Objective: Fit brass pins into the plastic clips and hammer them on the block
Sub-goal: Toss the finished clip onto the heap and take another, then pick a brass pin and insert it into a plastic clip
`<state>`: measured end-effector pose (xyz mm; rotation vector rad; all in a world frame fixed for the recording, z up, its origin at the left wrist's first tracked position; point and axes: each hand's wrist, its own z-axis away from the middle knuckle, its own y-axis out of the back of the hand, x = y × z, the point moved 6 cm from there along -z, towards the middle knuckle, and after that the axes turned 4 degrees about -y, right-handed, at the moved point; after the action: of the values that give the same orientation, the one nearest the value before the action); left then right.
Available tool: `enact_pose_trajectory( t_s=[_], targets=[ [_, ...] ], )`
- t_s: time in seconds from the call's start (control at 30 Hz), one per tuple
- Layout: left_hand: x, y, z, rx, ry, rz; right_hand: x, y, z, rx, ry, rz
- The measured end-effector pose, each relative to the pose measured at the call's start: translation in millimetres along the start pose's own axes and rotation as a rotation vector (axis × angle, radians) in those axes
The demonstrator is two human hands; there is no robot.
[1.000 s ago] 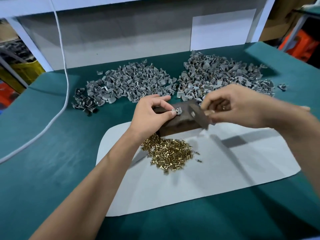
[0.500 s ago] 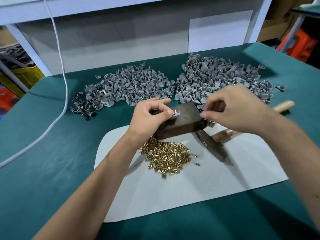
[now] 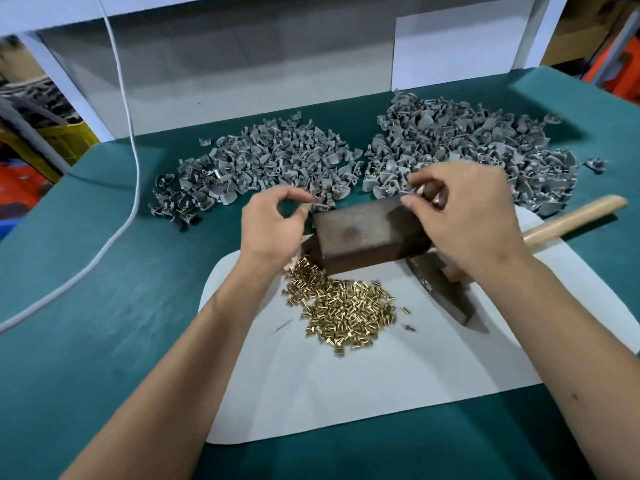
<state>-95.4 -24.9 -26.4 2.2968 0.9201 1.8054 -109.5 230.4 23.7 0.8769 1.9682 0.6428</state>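
Head view: no legible writing; hammer [image 3: 446, 289] lies beside block [image 3: 367, 233].

Two bare forearms reach in from the near edge of the table, the left hand [image 3: 273, 225] with thumb and forefinger curled together in a pinch, the right hand [image 3: 467, 216] raised just beside it, fingers bent, fingertips pinched together.
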Motion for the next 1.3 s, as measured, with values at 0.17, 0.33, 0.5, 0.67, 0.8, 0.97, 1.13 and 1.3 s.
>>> enact_pose_trajectory(
  t_s=[0.17,0.33,0.5,0.67,0.8,0.97,1.13,1.3],
  targets=[
    [-10.2,4.6,-1.0,-0.029,-0.002,-0.103,0.9,0.3,3.8,0.014,-0.030,-0.034],
    [-8.5,4.3,-3.2,-0.039,-0.075,-0.264,-57.6,-16.3,34.6,-0.298,0.371,-0.144],
    [-10.3,5.1,-4.1,-0.008,-0.040,-0.240,-97.5,-39.8,74.0,-0.608,0.609,-0.059],
    [-16.6,9.4,-3.0,0.053,0.090,-0.184,-112.2,-52.3,88.1,-0.632,0.704,0.067],
    [-15.4,13.1,-2.3,0.055,0.113,-0.211,-114.3,-55.0,90.1,-0.693,0.667,0.046],
    [-10.4,13.5,-1.3,0.052,0.054,-0.271,-112.8,-56.9,92.0,-0.706,0.656,0.082],
    [-9.1,19.0,0.0,0.143,0.049,-0.232,-111.3,-55.7,88.0,-0.672,0.647,0.011],
    [6.4,21.9,3.2,0.226,-0.031,-0.012,-99.2,-35.1,66.5,-0.424,0.484,-0.342]
  ],
)
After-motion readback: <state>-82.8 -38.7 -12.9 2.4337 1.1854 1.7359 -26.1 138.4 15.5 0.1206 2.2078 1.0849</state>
